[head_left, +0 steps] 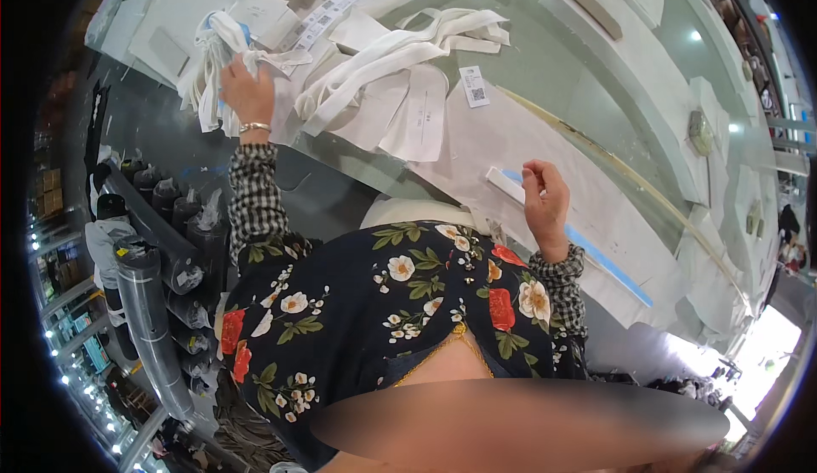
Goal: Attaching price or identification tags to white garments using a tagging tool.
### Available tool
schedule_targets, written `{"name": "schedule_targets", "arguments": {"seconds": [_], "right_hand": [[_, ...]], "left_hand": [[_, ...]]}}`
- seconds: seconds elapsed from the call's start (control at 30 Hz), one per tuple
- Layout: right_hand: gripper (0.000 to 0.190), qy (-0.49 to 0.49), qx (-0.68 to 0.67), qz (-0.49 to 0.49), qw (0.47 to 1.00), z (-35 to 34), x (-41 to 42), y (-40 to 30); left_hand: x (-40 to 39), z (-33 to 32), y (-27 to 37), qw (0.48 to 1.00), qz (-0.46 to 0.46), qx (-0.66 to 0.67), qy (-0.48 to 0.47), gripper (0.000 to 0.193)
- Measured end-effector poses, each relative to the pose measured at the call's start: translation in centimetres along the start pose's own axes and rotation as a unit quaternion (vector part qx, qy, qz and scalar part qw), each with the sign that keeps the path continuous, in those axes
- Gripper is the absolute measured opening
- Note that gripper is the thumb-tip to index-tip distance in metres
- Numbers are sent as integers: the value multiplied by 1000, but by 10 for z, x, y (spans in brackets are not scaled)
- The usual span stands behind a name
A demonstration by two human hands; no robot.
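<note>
My left hand (247,93), with a bracelet at the wrist, is at a bundle of white fabric strips (207,64) near the table's left edge. A blue piece (242,31) shows among these strips. The fingertips meet the fabric, but whether they grip it is hidden. My right hand (547,203) hovers over the near side of the table, half curled, with nothing visible in it. Under and beside it lie a white strip (504,185) and a long blue strip (609,267). Between the hands, long white fabric bands (376,74) lie loosely over paper pattern pieces (418,115).
A label with a printed code (474,86) lies on the table (498,131), beyond it a long yellowish strip (600,147). A row of printed labels (338,7) and a brown bar (584,3) lie farther back. Wrapped rolls (143,320) and a person (110,243) are at left.
</note>
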State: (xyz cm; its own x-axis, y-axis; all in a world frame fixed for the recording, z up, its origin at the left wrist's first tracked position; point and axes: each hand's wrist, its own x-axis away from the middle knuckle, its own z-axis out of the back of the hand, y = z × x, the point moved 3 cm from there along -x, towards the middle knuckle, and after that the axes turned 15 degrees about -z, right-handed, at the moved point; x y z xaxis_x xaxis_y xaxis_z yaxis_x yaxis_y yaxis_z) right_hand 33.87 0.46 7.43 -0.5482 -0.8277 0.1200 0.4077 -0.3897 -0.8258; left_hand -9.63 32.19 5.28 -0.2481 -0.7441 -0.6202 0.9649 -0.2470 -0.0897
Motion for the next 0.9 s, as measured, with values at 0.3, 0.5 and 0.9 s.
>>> {"name": "schedule_targets", "arguments": {"seconds": [0.3, 0.5, 0.9], "right_hand": [[26, -25, 180, 102, 978, 0, -9, 26], [33, 30, 194, 74, 978, -6, -2, 63], [29, 32, 208, 62, 976, -1, -6, 99]], "left_hand": [[60, 72, 237, 741, -68, 641, -187, 19], [95, 80, 304, 665, -141, 689, -252, 22], [113, 80, 379, 712, -424, 506, -238, 35]]}}
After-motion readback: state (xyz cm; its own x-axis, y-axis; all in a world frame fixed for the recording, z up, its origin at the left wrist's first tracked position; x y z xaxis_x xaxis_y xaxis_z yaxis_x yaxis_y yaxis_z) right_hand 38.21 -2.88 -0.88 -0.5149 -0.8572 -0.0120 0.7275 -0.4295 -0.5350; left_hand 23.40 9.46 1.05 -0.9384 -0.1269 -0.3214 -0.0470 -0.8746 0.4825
